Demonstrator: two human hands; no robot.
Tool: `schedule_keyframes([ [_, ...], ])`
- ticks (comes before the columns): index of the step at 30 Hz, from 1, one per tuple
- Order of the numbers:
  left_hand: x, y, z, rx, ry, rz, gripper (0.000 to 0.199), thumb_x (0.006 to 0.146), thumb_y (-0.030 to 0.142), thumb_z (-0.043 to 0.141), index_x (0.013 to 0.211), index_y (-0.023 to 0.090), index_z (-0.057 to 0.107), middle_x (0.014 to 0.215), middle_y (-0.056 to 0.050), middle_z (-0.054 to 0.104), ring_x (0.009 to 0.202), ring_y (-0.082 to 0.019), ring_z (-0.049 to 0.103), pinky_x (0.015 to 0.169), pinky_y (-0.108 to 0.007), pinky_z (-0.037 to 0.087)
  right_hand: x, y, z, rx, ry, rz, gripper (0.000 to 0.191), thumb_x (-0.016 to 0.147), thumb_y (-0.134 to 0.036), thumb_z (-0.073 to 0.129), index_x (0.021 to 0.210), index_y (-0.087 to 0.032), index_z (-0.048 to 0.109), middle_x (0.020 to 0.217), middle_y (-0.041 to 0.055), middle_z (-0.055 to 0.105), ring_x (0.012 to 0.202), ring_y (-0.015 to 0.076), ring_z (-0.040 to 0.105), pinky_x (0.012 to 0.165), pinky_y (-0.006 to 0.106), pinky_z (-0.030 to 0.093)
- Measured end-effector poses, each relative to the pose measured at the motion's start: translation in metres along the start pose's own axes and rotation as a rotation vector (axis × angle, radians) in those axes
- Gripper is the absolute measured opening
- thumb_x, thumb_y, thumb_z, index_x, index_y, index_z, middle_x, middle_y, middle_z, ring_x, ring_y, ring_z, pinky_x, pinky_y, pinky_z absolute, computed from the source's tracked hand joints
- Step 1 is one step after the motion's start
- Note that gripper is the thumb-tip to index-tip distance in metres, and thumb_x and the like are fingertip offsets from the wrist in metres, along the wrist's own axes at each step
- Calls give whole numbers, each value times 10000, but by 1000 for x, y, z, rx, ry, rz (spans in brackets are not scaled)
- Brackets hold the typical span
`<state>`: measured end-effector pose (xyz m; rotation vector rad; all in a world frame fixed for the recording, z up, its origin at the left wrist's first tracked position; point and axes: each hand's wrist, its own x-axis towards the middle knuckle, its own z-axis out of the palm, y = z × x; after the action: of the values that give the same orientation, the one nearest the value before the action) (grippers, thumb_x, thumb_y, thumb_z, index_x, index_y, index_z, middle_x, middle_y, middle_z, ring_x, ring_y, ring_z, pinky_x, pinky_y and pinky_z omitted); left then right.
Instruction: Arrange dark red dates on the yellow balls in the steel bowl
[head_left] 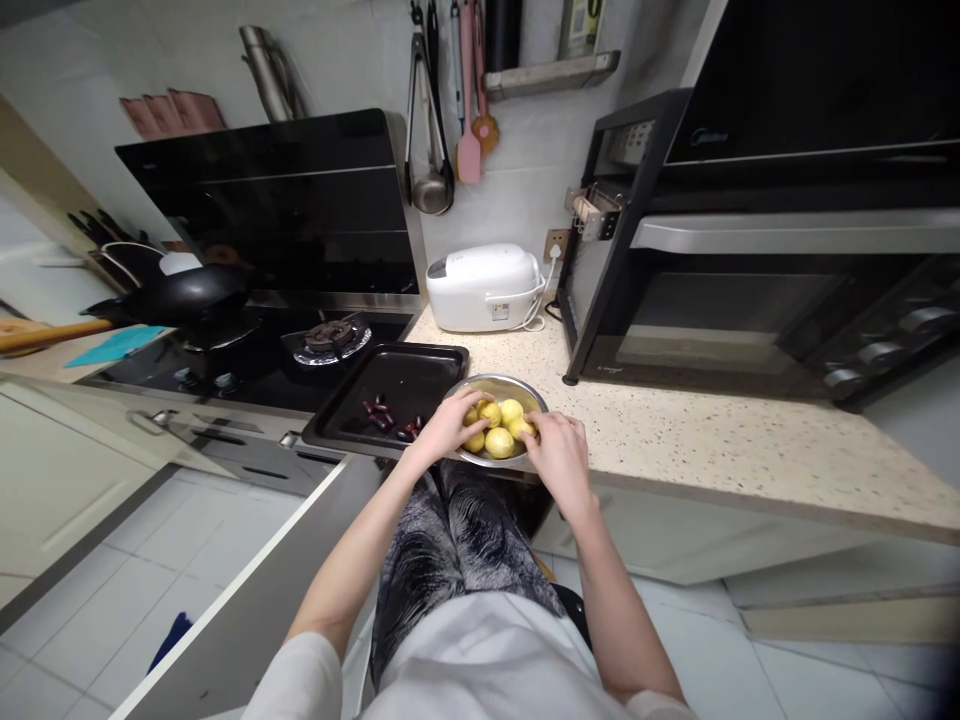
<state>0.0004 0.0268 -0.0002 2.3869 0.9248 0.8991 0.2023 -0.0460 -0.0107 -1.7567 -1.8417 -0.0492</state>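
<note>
A round steel bowl (534, 388) sits at the counter's front edge, holding several yellow lemons (500, 442). My left hand (448, 425) reaches in over the left rim, its thumb and fingers closed about a lemon on that side. From the right rim, my right hand (559, 455) curls its thumb and fingers around another lemon (522, 428). Both lemons are still down among the others. Left of the bowl lies a black baking tray (411, 372), with several small, shiny, dark red pieces (379, 412) on it; their kind is unclear.
Behind the bowl stands a white rice cooker (484, 290), plugged into the wall. A black oven (720, 310) occupies the right side. The gas burner (330, 338) and a black wok (191, 300) are to the left. Below the counter, an open drawer front (255, 590) juts out beside my legs.
</note>
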Motion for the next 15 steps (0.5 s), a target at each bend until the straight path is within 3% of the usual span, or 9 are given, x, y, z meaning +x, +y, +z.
schedule_keyframes([
  [11,10,-4,14,191,-53,66,188,897,130,667,1071,191,703,1183,-102,668,1105,-262,650,1009,-414,524,3,5,5,-63,5,-56,199,956,-175,566,933,-185,763,876,120,749,983,282,645,973,441,406],
  [15,8,-3,12,161,-77,65,219,929,146,636,1121,197,727,1217,-104,673,1131,-259,661,1044,-430,520,3,6,7,-62,-11,-65,227,961,-174,538,943,-179,764,890,133,750,1003,290,641,990,463,398],
])
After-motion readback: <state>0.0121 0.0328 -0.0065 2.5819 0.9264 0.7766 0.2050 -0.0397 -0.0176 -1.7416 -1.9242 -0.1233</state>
